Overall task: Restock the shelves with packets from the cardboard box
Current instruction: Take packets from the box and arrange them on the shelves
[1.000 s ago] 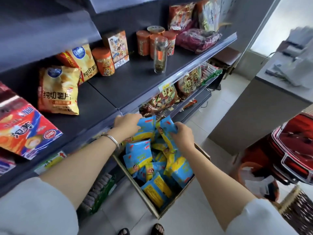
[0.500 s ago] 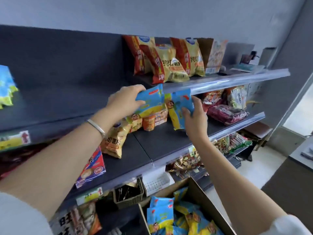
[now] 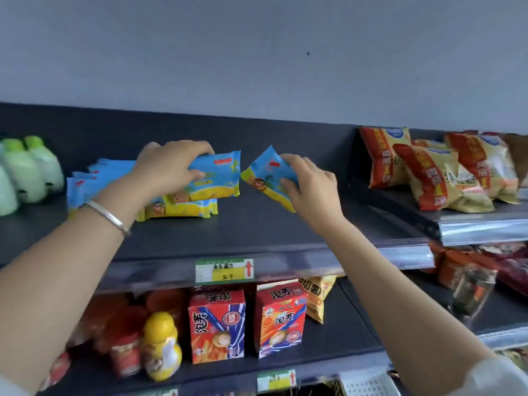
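Blue packet gripped by the left hand lies level, lengthwise across the shelf; right hand pinches another packet, tilted.

Head-worn view, seemingly close, facing shelves

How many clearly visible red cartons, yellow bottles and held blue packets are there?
Red cartons: 2
Yellow bottle: 1
Blue packets held: 2
Total: 5
Blurred red things at the left: not counted.
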Motion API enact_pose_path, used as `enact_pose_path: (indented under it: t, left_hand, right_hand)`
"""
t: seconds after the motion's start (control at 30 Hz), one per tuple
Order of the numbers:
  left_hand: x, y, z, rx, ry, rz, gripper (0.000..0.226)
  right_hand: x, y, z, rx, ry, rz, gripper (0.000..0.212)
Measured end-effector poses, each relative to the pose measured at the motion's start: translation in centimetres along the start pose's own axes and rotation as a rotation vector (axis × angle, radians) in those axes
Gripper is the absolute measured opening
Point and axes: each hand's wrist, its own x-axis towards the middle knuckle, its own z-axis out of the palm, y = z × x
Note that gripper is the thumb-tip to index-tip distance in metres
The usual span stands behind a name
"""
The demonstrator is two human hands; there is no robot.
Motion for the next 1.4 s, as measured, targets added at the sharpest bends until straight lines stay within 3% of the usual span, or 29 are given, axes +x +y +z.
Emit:
enact_pose_path:
  t: [0.17, 0.37, 0.6, 0.87, 1.1, 1.4]
  left_hand:
    - [-2.7, -11.1, -1.0, 0.161, -0.144, -0.116, 0.038]
    - [-4.0, -18.7, 0.9, 0.235, -0.263, -0.139, 0.038]
    - [-4.6, -20.4, 4.2, 0.247, -0.176, -0.1, 0.07]
    - [-4.7, -20.8, 6.0, 0.305, 0.058, 0.127, 0.076]
    - [-4.7, -21.1, 5.9, 0.187, 0.003, 0.116, 0.075]
    - [-5.0, -21.1, 5.6, 0.198, -0.122, 0.077, 0.076]
  right_hand:
    - [4.2, -7.6, 6.9, -0.141, -0.242, -0.241, 0.042]
    - [6.6, -12.6, 13.4, -0.211, -0.471, -0.292, 0.045]
    - [6.5, -13.2, 15.7, -0.301, -0.428, -0.28, 0.062]
    - [6.7, -12.6, 16.5, -0.322, -0.429, -0.157, 0.069]
    - [6.1, -12.7, 16.2, -0.32, -0.394, -0.19, 0.069]
    - [5.6, -12.7, 16.3, -0.33, -0.357, -0.22, 0.071]
